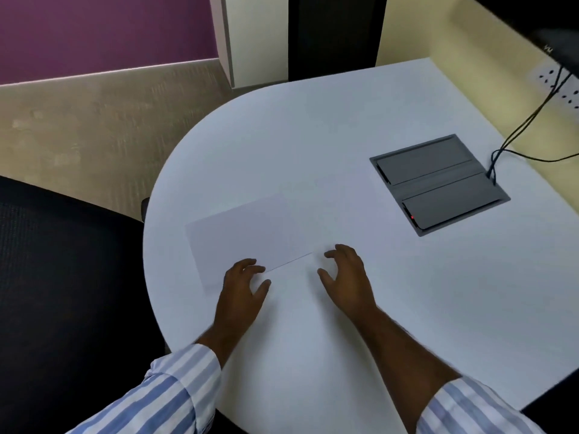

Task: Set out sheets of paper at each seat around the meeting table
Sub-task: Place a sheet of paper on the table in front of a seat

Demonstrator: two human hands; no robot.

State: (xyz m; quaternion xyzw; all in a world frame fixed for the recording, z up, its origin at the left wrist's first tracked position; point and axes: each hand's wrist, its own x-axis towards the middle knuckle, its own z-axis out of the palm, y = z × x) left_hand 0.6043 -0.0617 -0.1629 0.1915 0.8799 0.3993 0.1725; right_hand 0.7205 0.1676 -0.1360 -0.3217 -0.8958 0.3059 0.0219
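A white sheet of paper (pixel 244 236) lies flat near the rounded left end of the white meeting table (pixel 313 145), in front of a black mesh chair (pixel 62 261). My left hand (pixel 242 286) hovers at the sheet's near edge, fingers spread and curled, fingertips at the paper's border. A short way to the right, my right hand (pixel 347 274) is beside the sheet's near right corner, fingers apart, holding nothing. Both forearms reach in from the bottom in striped blue-and-white sleeves.
A grey cable box with two lids (pixel 438 183) is set into the tabletop at the right, with black cables (pixel 529 126) running up to a wall socket strip (pixel 560 89). Beige carpet and a purple wall lie beyond the table's left edge.
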